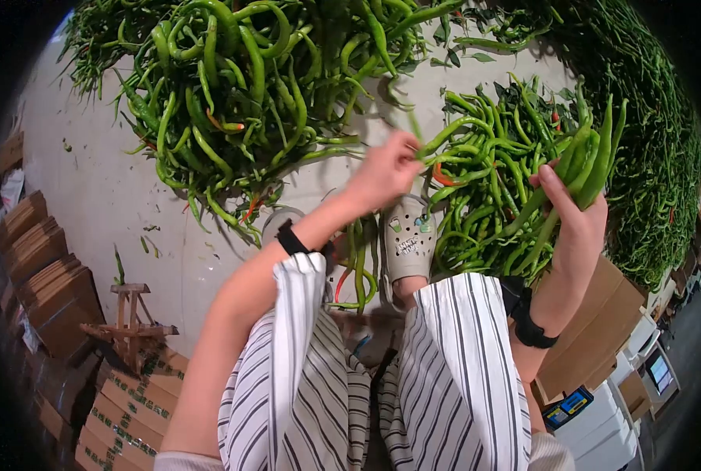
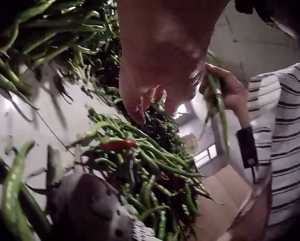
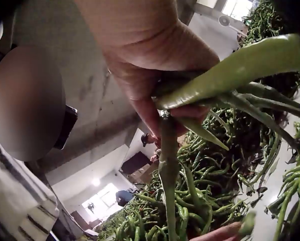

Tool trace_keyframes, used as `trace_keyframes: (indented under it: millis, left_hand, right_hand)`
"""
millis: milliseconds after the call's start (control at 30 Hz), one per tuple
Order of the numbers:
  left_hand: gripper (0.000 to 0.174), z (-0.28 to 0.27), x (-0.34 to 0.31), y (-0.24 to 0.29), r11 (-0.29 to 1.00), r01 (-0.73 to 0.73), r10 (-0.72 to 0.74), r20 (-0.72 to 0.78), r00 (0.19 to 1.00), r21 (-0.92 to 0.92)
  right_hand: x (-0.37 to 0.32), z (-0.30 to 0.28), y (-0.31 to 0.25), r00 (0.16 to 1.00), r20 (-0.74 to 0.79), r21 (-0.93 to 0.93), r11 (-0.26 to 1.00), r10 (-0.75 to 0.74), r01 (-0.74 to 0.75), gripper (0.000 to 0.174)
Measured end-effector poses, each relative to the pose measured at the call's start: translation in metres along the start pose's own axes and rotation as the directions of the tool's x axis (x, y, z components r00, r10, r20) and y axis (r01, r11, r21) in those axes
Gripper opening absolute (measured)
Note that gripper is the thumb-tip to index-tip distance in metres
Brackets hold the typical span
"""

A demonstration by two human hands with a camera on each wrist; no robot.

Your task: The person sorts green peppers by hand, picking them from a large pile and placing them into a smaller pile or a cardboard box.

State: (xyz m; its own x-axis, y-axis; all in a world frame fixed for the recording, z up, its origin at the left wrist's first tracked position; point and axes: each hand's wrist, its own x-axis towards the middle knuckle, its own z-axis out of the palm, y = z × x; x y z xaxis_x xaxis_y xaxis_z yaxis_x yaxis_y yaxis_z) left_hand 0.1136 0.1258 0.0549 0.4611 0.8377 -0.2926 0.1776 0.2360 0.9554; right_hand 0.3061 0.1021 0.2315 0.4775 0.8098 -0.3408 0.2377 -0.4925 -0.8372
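Observation:
The right hand (image 1: 574, 208) grips a bunch of long green peppers (image 1: 593, 165), whose ends stick out on both sides of the fist. In the right wrist view its fingers curl round several peppers (image 3: 235, 68). Left of it, the left hand (image 1: 386, 173) is blurred, with thumb and fingers drawn together on a green pepper (image 1: 415, 125); the fingers (image 3: 220, 233) also show beside a pepper tip (image 3: 247, 224) in the right wrist view. Between the hands lies a heap of green peppers (image 1: 491, 169) with a red one (image 1: 444, 176).
A larger pepper heap (image 1: 240, 102) lies at upper left, and another (image 1: 648, 141) runs down the right side. Shoes (image 1: 407, 239) stand on the pale floor (image 1: 131, 235) near the heaps. Stacked cardboard (image 1: 52, 267) and a wooden stool (image 1: 131, 290) are at left; a carton (image 1: 593, 330) is at right.

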Motion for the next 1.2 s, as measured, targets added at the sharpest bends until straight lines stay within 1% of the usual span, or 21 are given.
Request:
trace_keyframes:
  millis: [33, 67, 167, 233, 300, 333, 367, 433, 533, 633, 733, 800, 833, 867, 900, 933, 967, 1000, 1067, 1133, 1200]
  left_hand:
    - [0.024, 0.010, -0.008, 0.011, 0.987, -0.156, 0.150, 0.113, 0.982, 0.040]
    - [0.024, 0.018, -0.014, 0.019, 0.949, -0.309, 0.288, 0.230, 0.930, 0.062]
    - [0.021, 0.033, -0.022, 0.003, 0.771, -0.599, 0.564, 0.206, 0.800, 0.216]
    - [0.019, 0.017, -0.020, -0.024, 0.757, -0.403, 0.400, 0.123, 0.908, 0.515]
    - [0.018, -0.009, -0.009, -0.042, 0.664, -0.119, 0.226, -0.047, 0.973, 0.738]
    - [0.019, -0.019, -0.002, -0.045, 0.591, 0.051, 0.139, -0.164, 0.977, 0.805]
    - [0.019, -0.021, 0.002, -0.047, 0.549, 0.151, 0.033, -0.201, 0.979, 0.822]
    - [0.018, -0.024, 0.009, -0.048, 0.431, 0.336, -0.172, -0.290, 0.942, 0.837]
    - [0.010, -0.029, 0.017, -0.059, 0.367, 0.164, 0.149, -0.231, 0.961, 0.916]
    - [0.017, -0.037, 0.020, -0.055, 0.009, 0.000, -0.031, 0.000, 1.000, 1.000]
    - [0.015, -0.031, 0.013, -0.067, 0.001, 0.016, 0.193, -0.016, 0.981, 1.000]
    - [0.020, -0.019, 0.012, -0.069, 0.196, 0.007, 0.083, -0.023, 0.996, 0.981]
    - [0.018, -0.011, 0.012, -0.062, 0.434, -0.017, 0.079, -0.019, 0.997, 0.901]
    - [0.028, -0.006, 0.008, -0.046, 0.648, -0.141, 0.110, 0.091, 0.990, 0.748]
    - [0.045, 0.007, 0.006, -0.039, 0.758, -0.284, 0.248, 0.143, 0.958, 0.588]
    - [0.057, 0.016, -0.005, -0.023, 0.753, -0.402, 0.383, 0.151, 0.912, 0.520]
    - [0.058, 0.017, -0.013, -0.005, 0.794, -0.396, 0.335, 0.212, 0.918, 0.461]
    - [0.048, 0.020, -0.021, -0.002, 0.782, -0.386, 0.347, 0.172, 0.922, 0.490]
    - [0.031, 0.005, -0.025, -0.026, 0.683, -0.285, 0.189, 0.214, 0.958, 0.673]
    - [0.019, -0.028, -0.033, -0.039, 0.598, -0.003, 0.076, -0.053, 0.996, 0.801]
    - [0.012, -0.054, -0.038, -0.055, 0.325, 0.204, 0.073, -0.239, 0.968, 0.923]
  right_hand:
    - [-0.001, 0.000, -0.002, 1.000, -0.007, -0.010, 1.000, 0.011, -0.012, 0.024]
    - [-0.001, 0.001, -0.003, 1.000, -0.015, -0.022, 0.999, 0.024, -0.024, 0.024]
    - [-0.001, 0.001, -0.006, 0.999, -0.044, -0.021, 1.000, 0.011, -0.012, 0.024]
    - [0.000, -0.003, -0.001, 0.998, -0.062, 0.005, 1.000, -0.015, 0.015, 0.024]
    - [0.000, -0.004, 0.003, 1.000, -0.028, -0.007, 1.000, -0.003, 0.002, 0.025]
    - [0.001, -0.003, 0.004, 1.000, -0.010, -0.013, 1.000, 0.002, -0.002, 0.025]
    - [0.000, -0.001, 0.004, 1.000, -0.007, -0.001, 1.000, 0.005, -0.005, 0.024]
    - [0.000, 0.006, 0.002, 1.000, 0.002, 0.022, 1.000, 0.008, -0.008, 0.023]
    - [0.001, 0.007, -0.003, 0.999, 0.027, -0.004, 1.000, 0.029, -0.029, 0.023]
    - [0.000, 0.009, -0.004, 0.999, -0.013, 0.030, 0.999, 0.029, -0.029, 0.023]
    - [-0.001, 0.008, -0.001, 1.000, -0.006, 0.054, 0.998, -0.016, 0.016, 0.022]
    - [-0.001, 0.009, 0.001, 1.000, -0.022, 0.012, 1.000, -0.014, 0.014, 0.021]
    - [-0.002, 0.009, 0.000, 1.000, -0.021, -0.005, 1.000, -0.005, 0.005, 0.021]
    - [-0.002, 0.010, 0.000, 1.000, -0.019, -0.023, 1.000, 0.003, -0.004, 0.021]
    - [-0.001, 0.009, 0.002, 1.000, -0.017, -0.034, 0.999, -0.013, 0.012, 0.021]
    - [-0.001, 0.009, 0.003, 0.999, -0.029, -0.020, 0.999, -0.027, 0.026, 0.021]
    - [0.000, 0.009, 0.004, 0.998, -0.042, -0.008, 0.999, -0.042, 0.042, 0.021]
    - [0.000, 0.008, 0.003, 0.997, -0.055, 0.003, 0.998, -0.058, 0.058, 0.020]
    - [0.000, 0.004, 0.001, 0.998, -0.062, -0.029, 0.999, -0.032, 0.030, 0.020]
    - [0.002, -0.001, 0.006, 0.998, -0.048, -0.029, 0.999, -0.027, 0.025, 0.021]
    - [0.001, 0.004, 0.009, 0.999, -0.048, -0.013, 1.000, -0.025, 0.024, 0.021]
